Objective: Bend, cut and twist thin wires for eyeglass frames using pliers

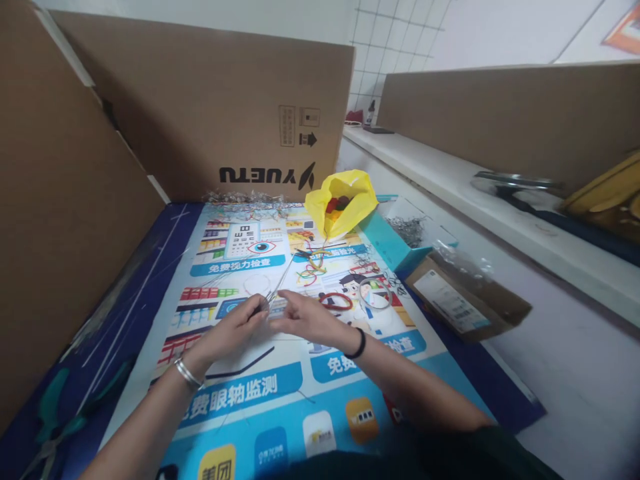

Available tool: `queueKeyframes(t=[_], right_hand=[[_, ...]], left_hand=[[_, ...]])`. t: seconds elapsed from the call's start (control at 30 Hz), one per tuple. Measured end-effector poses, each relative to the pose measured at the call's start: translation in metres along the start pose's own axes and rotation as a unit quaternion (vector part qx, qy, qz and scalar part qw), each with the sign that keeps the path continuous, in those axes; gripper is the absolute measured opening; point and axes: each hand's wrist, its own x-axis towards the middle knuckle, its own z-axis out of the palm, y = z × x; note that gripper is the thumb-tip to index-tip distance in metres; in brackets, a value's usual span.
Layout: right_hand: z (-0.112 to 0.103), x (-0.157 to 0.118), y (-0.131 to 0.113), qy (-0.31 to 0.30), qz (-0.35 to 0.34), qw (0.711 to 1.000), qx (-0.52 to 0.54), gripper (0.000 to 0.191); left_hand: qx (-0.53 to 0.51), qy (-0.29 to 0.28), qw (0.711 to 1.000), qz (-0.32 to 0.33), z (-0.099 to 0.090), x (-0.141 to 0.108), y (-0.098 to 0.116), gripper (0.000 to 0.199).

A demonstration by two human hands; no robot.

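My left hand (250, 319) is closed in a pinch round a bundle of thin silvery wires (280, 283), which stick out up and to the right. Close beside it, my right hand (309, 316) has its thumb and forefinger apart, with the forefinger near the wires. I see nothing in its grip. To the right of the hands lie a red ring-shaped coil (336, 302) and a silvery wire coil (376, 294). Beyond the wire ends are loose yellow and red strands (315, 265) and a small dark-tipped tool (302, 253).
A printed poster (250, 373) covers the work surface. Behind it stand a yellow bag (367, 193), a turquoise box (387, 243) with wire scraps, and an open brown carton (460, 307). Green-handled scissors (53, 400) lie at the lower left. Cardboard walls (200, 100) rise behind and left.
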Motion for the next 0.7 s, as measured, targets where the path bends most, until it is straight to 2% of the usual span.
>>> queueKeyframes(t=[0.03,0.13,0.2,0.3,0.5,0.7], right_hand=[[0.007,0.005,0.000,0.009,-0.012,0.999,0.053,0.054],[0.023,0.019,-0.004,0.104,-0.041,0.987,0.117,0.038],[0.029,0.024,-0.011,0.137,-0.057,0.982,0.119,0.028],[0.034,0.028,-0.022,0.158,-0.080,0.982,0.064,0.016],[0.041,0.030,-0.035,0.152,-0.124,0.979,-0.054,0.016],[0.039,0.036,-0.044,0.098,-0.144,0.980,-0.099,0.017]], left_hand=[[-0.002,0.003,1.000,0.001,0.003,-0.001,0.001,0.020],[-0.025,0.037,0.999,0.012,0.009,-0.003,0.004,0.026],[-0.040,0.075,0.996,0.012,0.013,-0.005,0.002,0.031],[-0.061,0.121,0.991,-0.011,0.018,-0.011,-0.011,0.035],[-0.138,0.158,0.976,-0.058,0.024,-0.024,-0.038,0.047],[-0.173,0.158,0.970,-0.058,0.019,-0.031,-0.030,0.054]])
